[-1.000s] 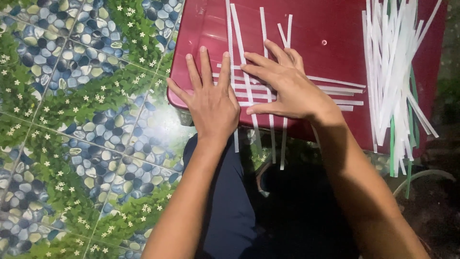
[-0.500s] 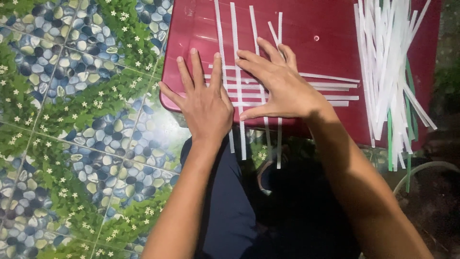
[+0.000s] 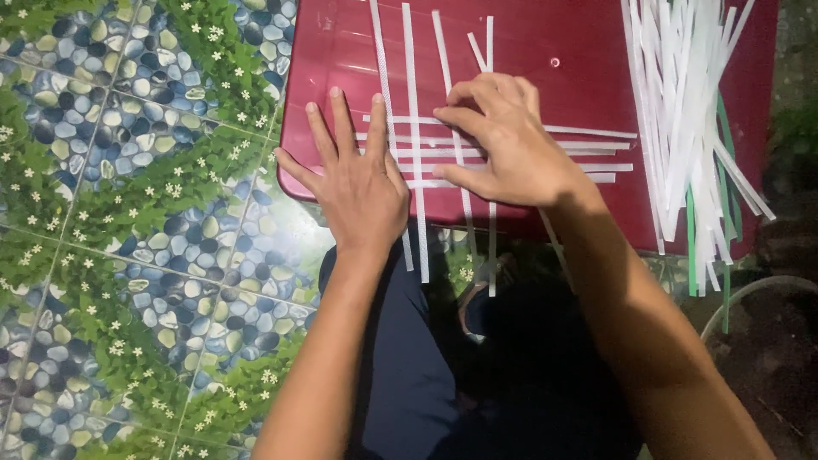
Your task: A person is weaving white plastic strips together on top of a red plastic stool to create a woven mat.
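Left hand (image 3: 362, 183) flat, fingers spread, pinning crossed white strips (image 3: 415, 153) on red desk (image 3: 579, 51). Right hand (image 3: 507, 145) fingers curled, pinching one strip. Risk: weave shifts if pressure slackens; overhanging ends snag knees.

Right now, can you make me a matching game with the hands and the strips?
Things:
1. left hand
2. right hand
3. pile of loose white strips
4. red plastic board

Places or states:
A. lies heaped at the board's right side
B. fingers curled on the crossed strips
C. pressed flat, fingers spread, near the board's left edge
D. lies under all the strips

Pairs: 1-C, 2-B, 3-A, 4-D
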